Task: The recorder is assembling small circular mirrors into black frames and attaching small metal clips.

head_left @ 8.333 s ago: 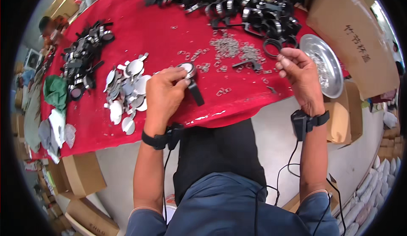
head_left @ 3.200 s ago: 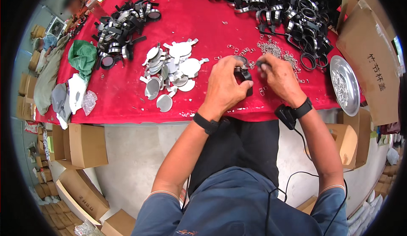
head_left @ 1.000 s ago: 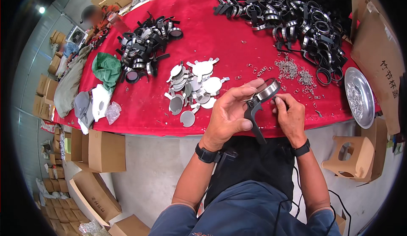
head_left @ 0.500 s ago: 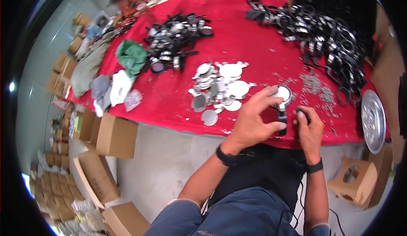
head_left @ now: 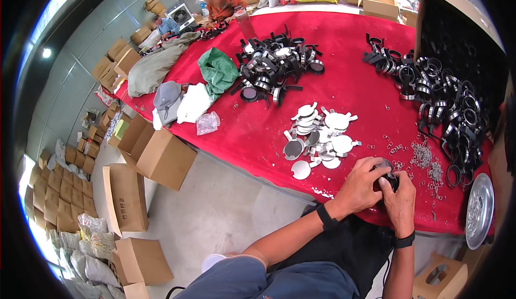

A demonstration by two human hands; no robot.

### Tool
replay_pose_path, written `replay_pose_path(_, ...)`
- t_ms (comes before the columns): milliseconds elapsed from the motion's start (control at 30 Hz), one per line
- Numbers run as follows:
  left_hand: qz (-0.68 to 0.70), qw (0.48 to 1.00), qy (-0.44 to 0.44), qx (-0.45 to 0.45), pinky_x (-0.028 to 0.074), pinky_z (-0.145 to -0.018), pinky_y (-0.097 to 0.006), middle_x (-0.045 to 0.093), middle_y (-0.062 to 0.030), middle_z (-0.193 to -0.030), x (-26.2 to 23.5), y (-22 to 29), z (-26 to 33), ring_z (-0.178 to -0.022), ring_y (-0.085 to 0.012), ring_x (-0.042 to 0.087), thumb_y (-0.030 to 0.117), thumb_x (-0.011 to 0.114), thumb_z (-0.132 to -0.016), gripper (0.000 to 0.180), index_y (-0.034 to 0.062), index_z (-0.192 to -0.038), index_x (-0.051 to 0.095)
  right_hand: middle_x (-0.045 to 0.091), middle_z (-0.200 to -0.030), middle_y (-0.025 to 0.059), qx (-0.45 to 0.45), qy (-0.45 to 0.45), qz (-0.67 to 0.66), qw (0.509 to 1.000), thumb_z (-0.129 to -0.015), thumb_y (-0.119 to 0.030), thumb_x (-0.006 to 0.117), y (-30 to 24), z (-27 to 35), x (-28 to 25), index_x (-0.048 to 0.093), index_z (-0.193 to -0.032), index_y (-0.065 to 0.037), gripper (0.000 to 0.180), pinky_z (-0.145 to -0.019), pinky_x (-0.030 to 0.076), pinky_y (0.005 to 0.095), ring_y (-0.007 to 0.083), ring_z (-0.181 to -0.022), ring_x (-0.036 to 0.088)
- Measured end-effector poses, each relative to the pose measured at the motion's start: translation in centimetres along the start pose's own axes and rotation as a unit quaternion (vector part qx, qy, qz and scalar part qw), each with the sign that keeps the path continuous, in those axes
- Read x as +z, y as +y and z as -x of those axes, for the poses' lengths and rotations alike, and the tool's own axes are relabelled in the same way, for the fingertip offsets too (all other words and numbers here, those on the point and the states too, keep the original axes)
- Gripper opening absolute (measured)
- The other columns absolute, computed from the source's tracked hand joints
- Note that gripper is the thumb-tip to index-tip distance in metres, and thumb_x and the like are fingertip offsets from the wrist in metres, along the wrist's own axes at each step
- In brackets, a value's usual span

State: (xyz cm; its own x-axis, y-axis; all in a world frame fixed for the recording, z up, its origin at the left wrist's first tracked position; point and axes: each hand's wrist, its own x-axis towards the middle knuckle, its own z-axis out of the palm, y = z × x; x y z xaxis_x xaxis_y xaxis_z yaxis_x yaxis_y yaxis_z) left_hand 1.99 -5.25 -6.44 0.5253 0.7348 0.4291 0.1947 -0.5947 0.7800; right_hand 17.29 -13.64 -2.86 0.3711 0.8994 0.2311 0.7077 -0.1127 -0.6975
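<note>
Close to the front edge of the red-covered table, both my hands are closed on a dark round part point(head_left: 385, 166), a ring-shaped piece with a short black handle. My left hand point(head_left: 361, 187) curls its fingers over the top and left side. My right hand point(head_left: 399, 198) grips the right side, its thumb near the left fingers. Much of the part is hidden under the fingers. Left of my hands lies a pile of flat white and grey discs with tabs point(head_left: 337, 121). Small metal clips point(head_left: 424, 156) are scattered just to the right.
Black-and-silver ringed parts with handles form one pile point(head_left: 277, 65) at back left and another point(head_left: 435, 89) at right. A metal tray point(head_left: 478, 210) stands at the right edge. Green cloth point(head_left: 217, 73), a grey cap point(head_left: 167, 101) and cardboard boxes point(head_left: 166, 159) are leftward. Two people sit far back.
My right hand has come in from beside the part and now grips it together with my left. The part's pale face no longer shows. The whole view has shifted.
</note>
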Motion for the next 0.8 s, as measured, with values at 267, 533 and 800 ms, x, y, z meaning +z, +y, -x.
replay_pose_path(267, -0.018, 1.000, 0.013, 0.021, 0.051, -0.120, -0.055, 0.066, -0.0237, -0.151, 0.7, 0.1, 0.1, -0.144, -0.0472, 0.058, 0.004, 0.083, -0.080, 0.058, 0.0055, -0.138, 0.078, 0.072, -0.094, 0.0304, -0.052, 0.041, 0.077, 0.995, -0.096, -0.012, 0.080, -0.7, -0.6, -0.1, 0.068, -0.100, 0.007, 0.022, -0.078, 0.054, 0.0582, 0.0522, -0.090, 0.071)
replay_pose_path(533, -0.027, 0.999, 0.027, -0.002, 0.052, -0.119, -0.055, 0.066, -0.0238, -0.151, 0.9, 0.2, 0.0, -0.144, -0.0477, 0.058, 0.013, 0.088, -0.081, 0.057, 0.0050, -0.136, 0.079, 0.077, -0.097, 0.0289, 0.007, 0.067, 0.066, 0.996, -0.102, -0.013, 0.078, -1.4, 1.4, 0.1, 0.074, -0.109, 0.006, 0.021, -0.079, 0.059, 0.0519, 0.0477, -0.090, 0.077)
replay_pose_path(800, -0.017, 1.000, 0.023, -0.011, 0.050, -0.122, -0.052, 0.065, -0.0227, -0.154, -3.3, 0.9, 0.9, -0.144, -0.0433, 0.059, 0.024, 0.099, -0.076, 0.068, 0.0052, -0.137, 0.077, 0.080, -0.093, 0.0171, 0.100, 0.104, -0.018, 0.989, -0.108, -0.012, 0.074, 3.5, 1.5, -1.9, 0.077, -0.118, 0.003, 0.019, -0.079, 0.060, 0.0405, 0.0272, -0.081, 0.077)
